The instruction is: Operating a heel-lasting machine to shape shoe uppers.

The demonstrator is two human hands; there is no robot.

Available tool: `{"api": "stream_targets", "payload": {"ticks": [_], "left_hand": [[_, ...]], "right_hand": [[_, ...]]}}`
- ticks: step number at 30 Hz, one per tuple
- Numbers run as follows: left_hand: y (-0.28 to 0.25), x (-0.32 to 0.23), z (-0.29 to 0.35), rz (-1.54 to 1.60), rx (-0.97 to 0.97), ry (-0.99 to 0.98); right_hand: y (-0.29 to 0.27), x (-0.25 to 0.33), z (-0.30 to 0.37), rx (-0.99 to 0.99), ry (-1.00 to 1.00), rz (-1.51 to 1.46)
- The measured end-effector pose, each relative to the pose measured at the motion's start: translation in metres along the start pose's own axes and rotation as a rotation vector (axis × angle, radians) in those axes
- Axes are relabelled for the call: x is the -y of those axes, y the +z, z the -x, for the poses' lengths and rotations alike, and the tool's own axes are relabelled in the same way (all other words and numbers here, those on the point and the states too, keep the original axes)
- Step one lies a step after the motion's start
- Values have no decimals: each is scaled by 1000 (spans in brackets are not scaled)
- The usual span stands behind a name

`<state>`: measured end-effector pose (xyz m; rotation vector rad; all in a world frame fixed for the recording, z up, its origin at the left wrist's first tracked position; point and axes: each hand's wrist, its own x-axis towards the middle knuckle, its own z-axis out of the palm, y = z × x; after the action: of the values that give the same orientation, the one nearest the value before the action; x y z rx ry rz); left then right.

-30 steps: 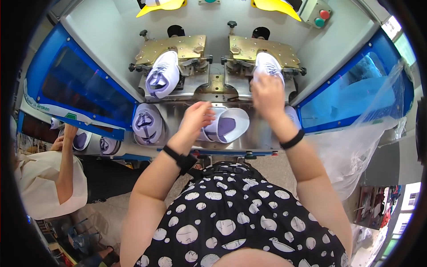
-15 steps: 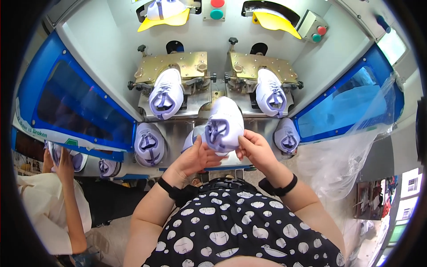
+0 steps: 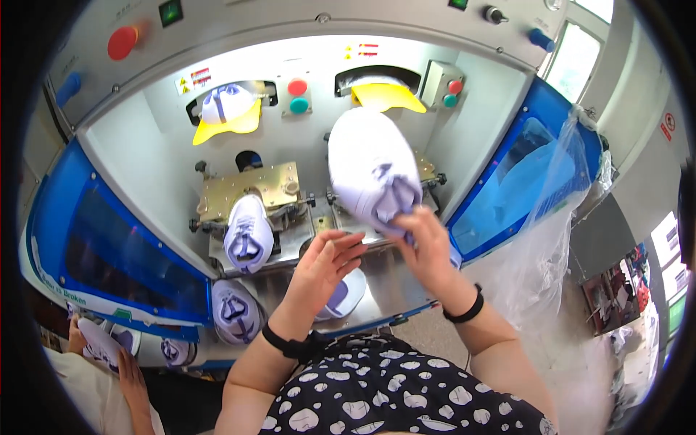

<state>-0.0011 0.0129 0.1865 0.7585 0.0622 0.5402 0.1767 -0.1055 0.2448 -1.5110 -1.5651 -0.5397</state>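
Observation:
A white sneaker with a lavender collar (image 3: pixel 370 163) is raised before the right side of the machine, toe pointing away from me. My right hand (image 3: pixel 424 243) grips it at the heel. My left hand (image 3: pixel 319 268) is empty, fingers apart, just left of the shoe. Below it on the metal ledge lies another white and lavender shoe (image 3: pixel 351 296), partly covered by that hand. A laced sneaker (image 3: pixel 248 233) sits at the left brass-coloured fixture (image 3: pixel 254 190). The raised shoe hides most of the right fixture (image 3: pixel 429 168), so whether a shoe sits there I cannot tell.
A sneaker (image 3: pixel 235 312) stands on the ledge's left. Blue-framed doors (image 3: pixel 130 254) flank the bay; plastic film (image 3: pixel 536 246) hangs from the right one. Yellow flaps (image 3: pixel 235 130) and red-green buttons (image 3: pixel 297 96) are on the back wall. At left, a co-worker's hand (image 3: pixel 133 380) holds a shoe.
My right hand has lifted the sneaker up and forward, away from my left hand, which has let go of it or moved off it. The view has tilted up, showing more of the machine's top.

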Motion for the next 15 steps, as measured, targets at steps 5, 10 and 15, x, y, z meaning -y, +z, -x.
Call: {"api": "stream_targets", "payload": {"ticks": [5,10,15], "left_hand": [[-11,-3,27,-85,-82,-43],[-21,-8,56,-129,-242,7],[-38,-8,89,-130,-402,57]], "right_hand": [[-7,-71,-104,-88,66,62],[27,-144,-183,-102,133,117],[57,-193,-179,-523,250,217]]}}
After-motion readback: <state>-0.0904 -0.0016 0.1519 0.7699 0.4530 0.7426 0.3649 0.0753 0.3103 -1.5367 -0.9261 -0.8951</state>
